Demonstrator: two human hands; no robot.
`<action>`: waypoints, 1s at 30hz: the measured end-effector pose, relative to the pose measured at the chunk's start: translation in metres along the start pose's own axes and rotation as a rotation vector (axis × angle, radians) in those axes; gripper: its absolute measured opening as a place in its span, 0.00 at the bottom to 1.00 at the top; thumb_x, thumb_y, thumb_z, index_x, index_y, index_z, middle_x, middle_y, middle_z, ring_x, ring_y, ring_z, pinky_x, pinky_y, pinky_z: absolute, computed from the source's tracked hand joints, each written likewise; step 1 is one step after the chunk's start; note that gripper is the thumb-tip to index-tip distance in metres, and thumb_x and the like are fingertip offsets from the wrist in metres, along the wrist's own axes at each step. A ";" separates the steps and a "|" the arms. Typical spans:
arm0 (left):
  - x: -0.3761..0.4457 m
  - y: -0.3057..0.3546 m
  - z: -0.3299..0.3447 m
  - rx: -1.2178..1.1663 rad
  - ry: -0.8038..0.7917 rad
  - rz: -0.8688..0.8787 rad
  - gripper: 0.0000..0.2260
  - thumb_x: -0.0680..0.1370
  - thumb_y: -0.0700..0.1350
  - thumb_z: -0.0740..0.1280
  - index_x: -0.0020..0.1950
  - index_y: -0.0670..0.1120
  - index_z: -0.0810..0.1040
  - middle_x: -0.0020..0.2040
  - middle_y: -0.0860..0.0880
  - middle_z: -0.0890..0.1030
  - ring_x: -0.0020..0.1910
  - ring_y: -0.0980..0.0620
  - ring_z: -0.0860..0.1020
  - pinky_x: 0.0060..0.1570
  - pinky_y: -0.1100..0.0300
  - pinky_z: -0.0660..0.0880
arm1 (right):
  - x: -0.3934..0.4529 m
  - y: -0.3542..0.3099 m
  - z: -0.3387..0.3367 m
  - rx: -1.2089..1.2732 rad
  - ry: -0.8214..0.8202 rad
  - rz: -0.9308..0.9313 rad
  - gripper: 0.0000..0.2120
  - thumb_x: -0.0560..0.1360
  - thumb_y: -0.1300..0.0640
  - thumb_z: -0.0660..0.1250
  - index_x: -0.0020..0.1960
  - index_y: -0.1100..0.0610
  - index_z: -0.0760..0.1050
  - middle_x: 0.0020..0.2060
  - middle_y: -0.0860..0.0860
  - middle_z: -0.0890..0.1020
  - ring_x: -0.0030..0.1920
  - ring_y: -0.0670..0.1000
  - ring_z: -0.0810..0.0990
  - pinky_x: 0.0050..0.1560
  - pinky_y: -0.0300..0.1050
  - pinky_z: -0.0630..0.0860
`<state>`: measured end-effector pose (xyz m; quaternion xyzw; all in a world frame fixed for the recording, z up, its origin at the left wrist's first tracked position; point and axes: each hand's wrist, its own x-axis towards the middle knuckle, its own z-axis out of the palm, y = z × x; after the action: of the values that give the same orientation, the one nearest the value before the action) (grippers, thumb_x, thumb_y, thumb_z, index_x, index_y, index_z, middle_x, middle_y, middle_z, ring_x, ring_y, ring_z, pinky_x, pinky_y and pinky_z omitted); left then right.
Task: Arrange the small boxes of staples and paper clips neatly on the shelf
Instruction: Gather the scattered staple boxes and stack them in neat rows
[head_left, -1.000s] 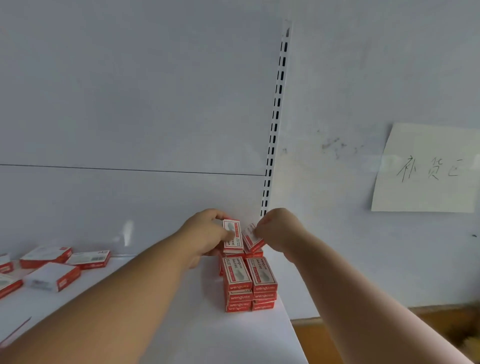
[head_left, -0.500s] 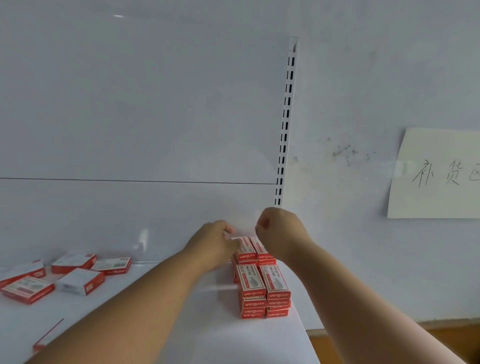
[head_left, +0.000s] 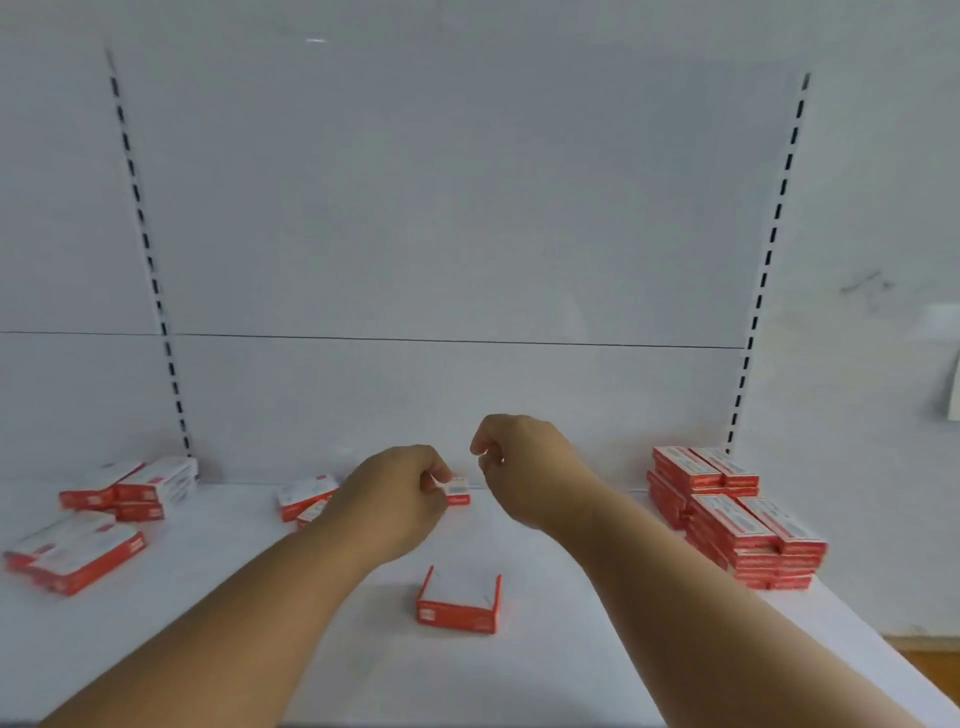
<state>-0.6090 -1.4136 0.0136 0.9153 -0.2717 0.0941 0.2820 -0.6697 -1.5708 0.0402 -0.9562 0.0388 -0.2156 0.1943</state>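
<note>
Small red-and-white boxes lie on the white shelf (head_left: 519, 670). A neat stack of them (head_left: 727, 519) stands at the right end by the slotted upright. My left hand (head_left: 400, 499) is over the middle of the shelf, its curled fingertips pinching the left end of one small box (head_left: 458, 491) that sits near the back wall. My right hand (head_left: 519, 462) hovers just right of that box, fingers curled, holding nothing. Another box (head_left: 457, 605) lies alone nearer the front. More loose boxes (head_left: 304, 499) show partly behind my left hand.
Scattered boxes lie at the far left, one pile at the back (head_left: 140, 488) and one nearer the front (head_left: 78, 556). The shelf's right end drops off past the neat stack. A paper note (head_left: 953, 395) hangs on the right wall.
Both hands have left the neat stack on the right and moved left to the middle of the shelf. The view has swung left too, and my left hand now reaches a loose box.
</note>
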 end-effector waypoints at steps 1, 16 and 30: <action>-0.003 -0.017 -0.008 0.023 0.005 -0.011 0.10 0.77 0.43 0.63 0.51 0.56 0.79 0.49 0.56 0.79 0.45 0.55 0.77 0.39 0.63 0.71 | 0.001 -0.014 0.013 0.006 -0.032 -0.008 0.11 0.77 0.59 0.60 0.55 0.49 0.77 0.50 0.48 0.80 0.46 0.50 0.77 0.42 0.42 0.74; 0.015 -0.080 0.015 0.455 -0.013 0.311 0.16 0.76 0.58 0.63 0.62 0.56 0.74 0.61 0.54 0.76 0.59 0.48 0.70 0.56 0.53 0.67 | -0.060 -0.016 0.049 0.435 -0.006 0.358 0.18 0.75 0.38 0.63 0.52 0.52 0.79 0.40 0.51 0.84 0.37 0.50 0.79 0.39 0.47 0.73; -0.004 -0.062 -0.006 -0.771 0.035 -0.178 0.11 0.84 0.51 0.52 0.53 0.54 0.73 0.43 0.51 0.85 0.33 0.53 0.78 0.34 0.57 0.72 | -0.034 -0.024 0.061 1.544 0.173 0.683 0.09 0.77 0.62 0.65 0.53 0.64 0.80 0.41 0.59 0.84 0.36 0.54 0.82 0.36 0.47 0.77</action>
<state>-0.5786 -1.3653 -0.0115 0.7605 -0.2020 -0.0240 0.6166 -0.6747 -1.5216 -0.0153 -0.4713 0.1819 -0.1833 0.8433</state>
